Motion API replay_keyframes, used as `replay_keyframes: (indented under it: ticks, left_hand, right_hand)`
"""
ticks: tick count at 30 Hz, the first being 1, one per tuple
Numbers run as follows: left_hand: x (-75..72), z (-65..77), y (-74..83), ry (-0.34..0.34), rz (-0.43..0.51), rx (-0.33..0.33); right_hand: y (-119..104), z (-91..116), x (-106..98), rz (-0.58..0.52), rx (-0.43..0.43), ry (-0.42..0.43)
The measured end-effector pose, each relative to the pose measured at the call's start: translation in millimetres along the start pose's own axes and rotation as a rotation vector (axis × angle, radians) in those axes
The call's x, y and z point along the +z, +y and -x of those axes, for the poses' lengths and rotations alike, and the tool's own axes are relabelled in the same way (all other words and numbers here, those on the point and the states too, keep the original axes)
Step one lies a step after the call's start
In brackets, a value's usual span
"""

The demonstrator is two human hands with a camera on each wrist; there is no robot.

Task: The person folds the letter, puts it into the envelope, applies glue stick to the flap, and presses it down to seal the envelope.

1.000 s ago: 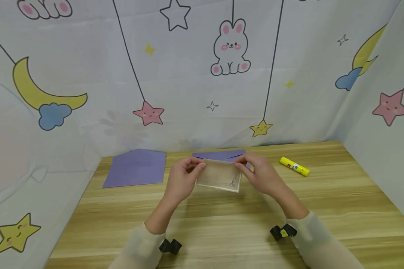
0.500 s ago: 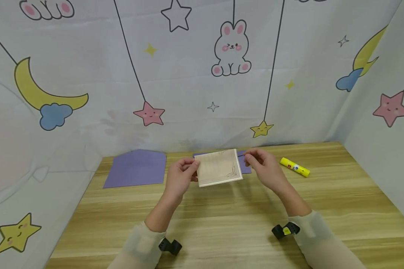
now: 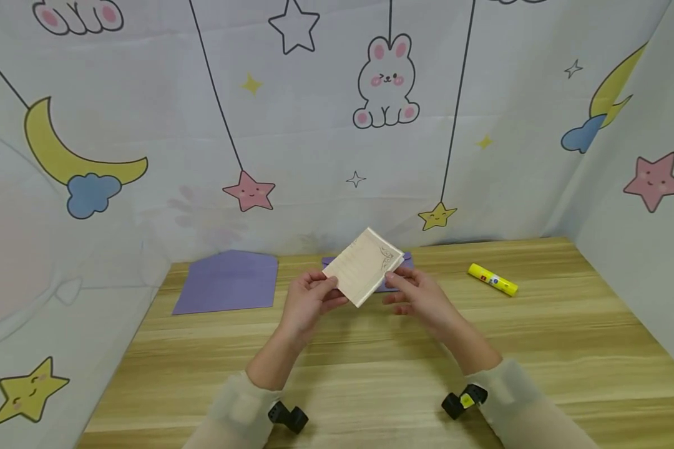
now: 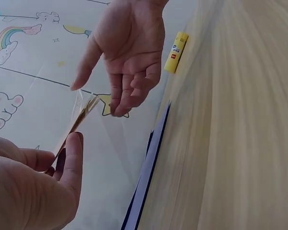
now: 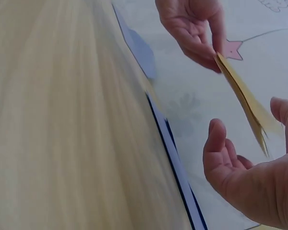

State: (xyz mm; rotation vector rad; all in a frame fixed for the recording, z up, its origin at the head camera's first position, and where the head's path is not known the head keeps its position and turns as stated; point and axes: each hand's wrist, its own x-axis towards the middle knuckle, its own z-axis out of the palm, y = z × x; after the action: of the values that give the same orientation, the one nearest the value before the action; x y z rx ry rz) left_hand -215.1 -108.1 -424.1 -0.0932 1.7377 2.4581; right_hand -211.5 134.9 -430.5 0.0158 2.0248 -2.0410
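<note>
Card aloft in the left hand, right hand loose beside it

We find the cream card in the air above the wooden table, turned diagonally with one corner uppermost and a scrolled ornament printed near its right-hand edge. The left hand pinches it between thumb and fingers at the near left side. The right hand has its fingers spread and relaxed and grips nothing that we can make out; its thumb lies so close to the card's edge that we cannot tell whether it touches. In the left wrist view we also see clear film about the card's far end, perhaps a sleeve.

As for how far things have come, we judge the work to be partway: the card is up and in hand, being handled or turned over, but not yet set down, and we see it in neither envelope. One purple envelope lies flat to the left; a second envelope lies behind the card, partly covered by it in the head view. No hand is on either. The yellow glue stick rests on its side to the right, out of both hands. Whether anything has been glued, we cannot tell; laying the card down, at least, remains undone
</note>
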Motion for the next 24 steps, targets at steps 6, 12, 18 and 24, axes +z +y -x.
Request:
replay_keyframes:
  ticks: [6,12,18,24]
  left_hand:
    - [9.1,5.9,-8.5,-0.091,-0.015,-0.080]
    - [9.1,7.4,-12.5,-0.130,-0.049,-0.114]
    - [8.1,8.6,-11.7,-0.198,-0.111,-0.126]
    - [7.2,7.5,-11.1,-0.174,-0.175,-0.092]
  right_hand:
    - [5.3,1.8,9.3,-0.054,-0.047,-0.001]
    - [4.8,1.5,10.7,-0.065,-0.068,0.070]
    - [4.3,-0.5,9.5,-0.044,-0.089,0.155]
    - [4.2,-1.9,5.3,-0.007,-0.099,0.197]
